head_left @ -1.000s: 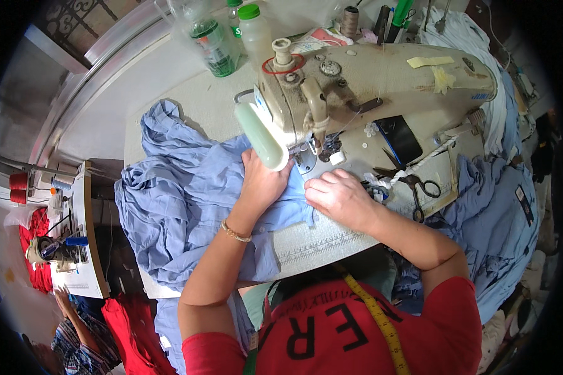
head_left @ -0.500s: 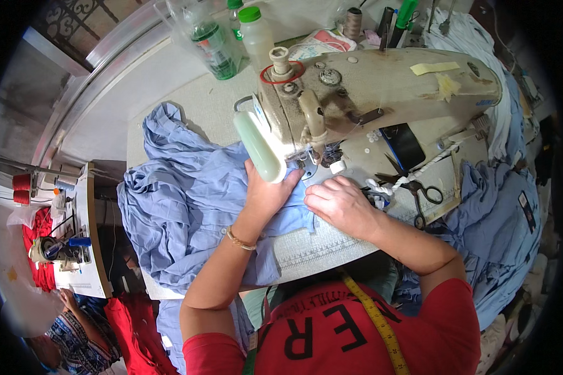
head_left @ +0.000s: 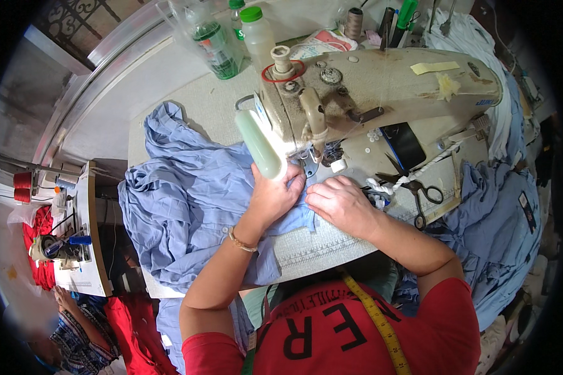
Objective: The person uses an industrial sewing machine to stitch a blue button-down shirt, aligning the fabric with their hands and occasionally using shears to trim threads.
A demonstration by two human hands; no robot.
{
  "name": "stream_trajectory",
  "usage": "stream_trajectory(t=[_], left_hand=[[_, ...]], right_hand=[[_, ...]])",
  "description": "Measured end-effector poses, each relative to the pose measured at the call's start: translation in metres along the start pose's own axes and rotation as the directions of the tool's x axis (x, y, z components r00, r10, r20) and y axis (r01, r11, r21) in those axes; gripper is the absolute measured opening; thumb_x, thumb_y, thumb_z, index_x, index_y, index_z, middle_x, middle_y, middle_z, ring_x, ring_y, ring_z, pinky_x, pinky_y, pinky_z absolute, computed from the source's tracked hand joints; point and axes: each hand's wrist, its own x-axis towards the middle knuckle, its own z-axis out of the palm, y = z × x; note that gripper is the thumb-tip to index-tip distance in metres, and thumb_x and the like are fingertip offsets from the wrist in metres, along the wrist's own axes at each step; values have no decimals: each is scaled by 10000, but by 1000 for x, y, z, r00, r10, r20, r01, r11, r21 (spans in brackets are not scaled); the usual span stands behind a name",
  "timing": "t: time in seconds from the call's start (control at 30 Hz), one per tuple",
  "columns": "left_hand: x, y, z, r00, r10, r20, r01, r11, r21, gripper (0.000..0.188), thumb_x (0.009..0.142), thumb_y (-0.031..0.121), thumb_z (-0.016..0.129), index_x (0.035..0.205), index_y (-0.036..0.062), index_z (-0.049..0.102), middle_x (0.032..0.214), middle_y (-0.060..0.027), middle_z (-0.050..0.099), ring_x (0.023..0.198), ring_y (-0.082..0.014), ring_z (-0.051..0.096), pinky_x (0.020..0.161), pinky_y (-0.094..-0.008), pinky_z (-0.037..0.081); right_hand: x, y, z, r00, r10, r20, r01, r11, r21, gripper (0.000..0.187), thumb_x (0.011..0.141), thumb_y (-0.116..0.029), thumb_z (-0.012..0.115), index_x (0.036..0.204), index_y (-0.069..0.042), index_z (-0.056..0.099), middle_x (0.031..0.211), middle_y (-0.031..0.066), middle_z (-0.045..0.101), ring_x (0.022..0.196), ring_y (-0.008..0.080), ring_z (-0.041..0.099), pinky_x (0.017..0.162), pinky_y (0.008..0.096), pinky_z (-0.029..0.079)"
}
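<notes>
A light blue shirt (head_left: 187, 194) lies bunched over the left of the sewing table, and one edge of it runs to the needle area of a beige sewing machine (head_left: 388, 81). My left hand (head_left: 276, 190) is closed on the cloth just left of the needle, its fingers curled and partly behind the pale green lamp (head_left: 259, 144). At the front of the needle, my right hand (head_left: 343, 203) pinches the same cloth near its edge. Both hands are close together but apart. The fingertips and the cloth under the presser foot are partly hidden.
Right of my right hand lie black scissors (head_left: 416, 187), a white twisted cord (head_left: 419, 174), a dark phone (head_left: 403, 145) and small white buttons (head_left: 374, 134). Bottles (head_left: 256, 34) stand behind the machine. More blue garments (head_left: 488, 231) hang at the right. Another person's arm (head_left: 81, 315) shows at lower left.
My left hand has shifted slightly and its thumb has drawn back, with the fingers more curled. My right hand and the shirt have hardly moved.
</notes>
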Motion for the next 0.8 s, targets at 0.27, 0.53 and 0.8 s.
stream_trajectory(t=[0.27,0.53,0.8], left_hand=[[16,-30,3,997,-13,-79,16,999,37,218,787,189,693,945,39,705,1033,-191,651,1003,-387,570,960,-456,389],[19,-44,2,1000,-18,6,18,991,-130,367,801,127,672,1145,19,603,1120,-188,635,1135,-380,535,991,-424,409],[20,-84,27,996,-12,91,26,988,-154,286,850,120,598,1114,10,600,1117,-209,637,1067,-353,589,918,-407,460]], right_hand=[[3,-2,-3,999,-17,28,19,998,-54,178,790,-230,672,890,-107,592,955,20,586,884,203,556,856,359,415],[1,-4,-6,998,29,49,-27,999,-41,267,774,-283,705,935,-92,614,1008,38,597,936,211,562,922,399,394],[3,0,-2,996,76,46,-74,996,-48,276,800,-283,693,983,-87,625,1051,42,600,989,218,564,969,433,373]])
